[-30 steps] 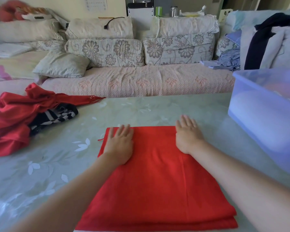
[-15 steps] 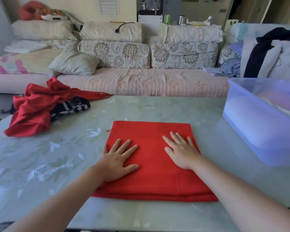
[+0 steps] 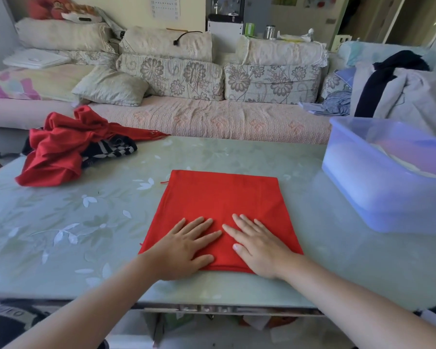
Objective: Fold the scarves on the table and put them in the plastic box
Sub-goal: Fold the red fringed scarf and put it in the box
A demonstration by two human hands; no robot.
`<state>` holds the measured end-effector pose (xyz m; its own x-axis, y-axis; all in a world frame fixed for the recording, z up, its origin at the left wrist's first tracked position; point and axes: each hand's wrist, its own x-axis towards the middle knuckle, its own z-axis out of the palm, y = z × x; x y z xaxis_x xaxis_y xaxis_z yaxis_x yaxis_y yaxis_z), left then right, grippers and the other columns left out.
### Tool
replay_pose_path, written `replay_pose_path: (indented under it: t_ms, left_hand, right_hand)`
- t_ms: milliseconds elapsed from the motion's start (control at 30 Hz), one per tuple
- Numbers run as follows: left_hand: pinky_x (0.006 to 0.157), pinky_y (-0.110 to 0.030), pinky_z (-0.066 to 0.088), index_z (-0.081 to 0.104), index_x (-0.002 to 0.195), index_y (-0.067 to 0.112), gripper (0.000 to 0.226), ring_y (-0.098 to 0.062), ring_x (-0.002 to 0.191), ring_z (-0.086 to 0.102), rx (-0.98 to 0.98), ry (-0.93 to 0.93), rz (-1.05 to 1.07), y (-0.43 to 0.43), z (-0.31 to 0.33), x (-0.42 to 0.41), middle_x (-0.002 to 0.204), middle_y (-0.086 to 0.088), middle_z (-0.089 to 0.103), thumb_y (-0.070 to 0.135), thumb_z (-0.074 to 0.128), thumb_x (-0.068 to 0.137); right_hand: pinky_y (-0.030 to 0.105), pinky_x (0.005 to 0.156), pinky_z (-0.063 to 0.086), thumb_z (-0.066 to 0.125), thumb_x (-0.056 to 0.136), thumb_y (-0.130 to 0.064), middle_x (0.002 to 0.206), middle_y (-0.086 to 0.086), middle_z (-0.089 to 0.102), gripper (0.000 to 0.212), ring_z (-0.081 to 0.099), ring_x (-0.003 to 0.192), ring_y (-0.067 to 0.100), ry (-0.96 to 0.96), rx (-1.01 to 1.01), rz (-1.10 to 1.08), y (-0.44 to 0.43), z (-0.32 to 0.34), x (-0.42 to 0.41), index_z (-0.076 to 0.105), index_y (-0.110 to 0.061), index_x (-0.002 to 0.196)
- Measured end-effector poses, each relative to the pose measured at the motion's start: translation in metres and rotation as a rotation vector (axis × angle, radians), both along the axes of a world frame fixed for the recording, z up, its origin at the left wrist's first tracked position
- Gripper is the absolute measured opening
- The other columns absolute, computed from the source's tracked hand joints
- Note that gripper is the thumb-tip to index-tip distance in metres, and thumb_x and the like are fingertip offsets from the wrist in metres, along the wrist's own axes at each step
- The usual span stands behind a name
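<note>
Here, your left hand (image 3: 184,250) and right hand (image 3: 259,248) lie flat, side by side, on the near half of the folded red scarf (image 3: 224,197). The fingers (image 3: 202,224) are straight and spread, gripping nothing. The flat palms appear to press the layers down so the fold keeps its square shape. The scarf sits mid-counter (image 3: 86,222), its near edge close to the counter's front edge, its far edge and 2 side edges free. The plastic box (image 3: 378,192) stands to your right, near the scarf but apart from it, open at the top. Bare counter lies between them, so a lift to the right looks unobstructed. At the far left, 1 crumpled red scarf (image 3: 58,152) overlaps 1 black-and-white scarf (image 3: 111,149), both unfolded and well apart from your hands.
</note>
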<state>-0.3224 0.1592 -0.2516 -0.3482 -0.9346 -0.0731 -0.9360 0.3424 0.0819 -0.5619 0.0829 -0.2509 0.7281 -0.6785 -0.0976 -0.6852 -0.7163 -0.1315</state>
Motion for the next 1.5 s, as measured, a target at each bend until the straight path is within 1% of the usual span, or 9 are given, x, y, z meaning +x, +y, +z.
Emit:
replay_pose_path:
  t_ms: [200,300,467,600,700,800,867,933,1500]
  left_hand:
    - [0.121,-0.040,-0.011,-0.008,0.150,0.051,0.080,-0.007,0.147,-0.020,0.027,-0.038,0.005,0.009,0.002,0.027,0.160,0.018,-0.016,0.087,0.016,0.082]
    - [0.121,-0.030,0.004,0.020,0.154,0.039,0.086,-0.009,0.150,0.006,-0.067,0.026,-0.034,0.014,0.006,0.036,0.162,0.013,0.010,0.085,0.028,0.082]
    - [0.091,-0.029,0.054,0.063,0.128,0.024,0.047,-0.011,0.115,0.059,-0.283,0.153,-0.168,0.025,0.011,0.040,0.128,0.010,0.061,0.044,0.054,0.087]
    - [0.097,-0.025,0.048,0.058,0.132,0.024,0.063,-0.013,0.120,0.056,-0.230,0.184,-0.092,0.026,0.012,0.041,0.130,0.010,0.060,0.004,0.057,0.072]
    - [0.087,-0.031,0.054,0.060,0.128,0.022,0.068,-0.020,0.111,0.060,-0.252,0.166,-0.057,0.021,0.013,0.040,0.122,0.006,0.064,-0.009,0.054,0.067]
    - [0.067,-0.038,0.054,0.065,0.100,0.019,0.043,-0.029,0.085,0.064,-0.192,0.154,0.057,0.015,0.029,0.034,0.092,-0.001,0.067,-0.005,0.055,0.066]
    - [0.052,-0.040,0.052,0.056,0.078,0.017,0.017,-0.027,0.059,0.060,-0.090,0.180,0.192,0.011,0.051,0.031,0.069,-0.001,0.058,0.001,0.054,0.071]
    - [0.041,-0.031,0.048,0.051,0.074,0.016,0.010,-0.020,0.044,0.055,0.037,0.212,0.261,0.005,0.069,0.035,0.062,-0.002,0.054,0.005,0.051,0.076]
    - [0.084,-0.038,0.041,0.058,0.116,0.024,0.022,-0.028,0.105,0.059,-0.312,-0.020,0.434,-0.141,0.049,0.075,0.112,-0.002,0.067,0.030,0.044,0.100]
  right_hand:
    - [0.042,0.125,-0.004,0.021,0.092,-0.068,0.165,-0.009,-0.017,0.074,-0.019,0.150,0.006,0.089,0.016,0.028,0.002,0.010,-0.035,-0.003,-0.044,0.157]
    - [0.030,0.124,0.001,0.037,0.084,-0.075,0.166,-0.009,-0.009,0.088,-0.006,0.152,0.004,0.011,-0.001,0.087,0.005,0.010,-0.048,0.010,-0.039,0.159]
    - [0.040,0.089,0.057,0.052,0.091,-0.040,0.147,-0.002,0.050,0.056,0.052,0.131,0.017,-0.114,-0.176,0.192,0.009,0.015,-0.055,0.049,-0.026,0.146]
    - [0.031,0.111,0.039,0.046,0.082,0.006,0.158,-0.010,0.037,0.081,0.038,0.142,0.011,-0.008,-0.068,0.100,0.009,0.027,-0.054,0.037,-0.031,0.153]
    - [0.016,0.113,0.023,0.046,0.083,0.005,0.159,-0.013,0.034,0.077,0.033,0.144,0.006,0.027,0.007,-0.034,0.006,0.038,-0.052,0.042,-0.030,0.151]
    - [0.028,0.097,0.045,0.052,0.079,-0.006,0.120,-0.009,0.070,0.042,0.061,0.110,0.013,0.007,0.073,-0.085,-0.001,0.053,-0.049,0.074,-0.029,0.107]
    - [0.031,0.063,0.043,0.051,0.076,-0.009,0.068,-0.002,0.060,0.014,0.053,0.065,0.016,-0.057,0.199,-0.138,-0.007,0.067,-0.049,0.056,-0.017,0.066]
    - [0.030,0.054,0.033,0.051,0.077,-0.009,0.058,-0.001,0.042,0.019,0.039,0.054,0.014,-0.083,0.331,-0.166,-0.011,0.082,-0.052,0.042,-0.015,0.061]
    - [0.036,0.080,0.051,0.053,0.096,-0.029,0.097,0.001,0.070,0.020,0.064,0.097,0.027,-0.217,-0.166,-0.450,-0.134,0.058,-0.034,0.070,-0.019,0.094]
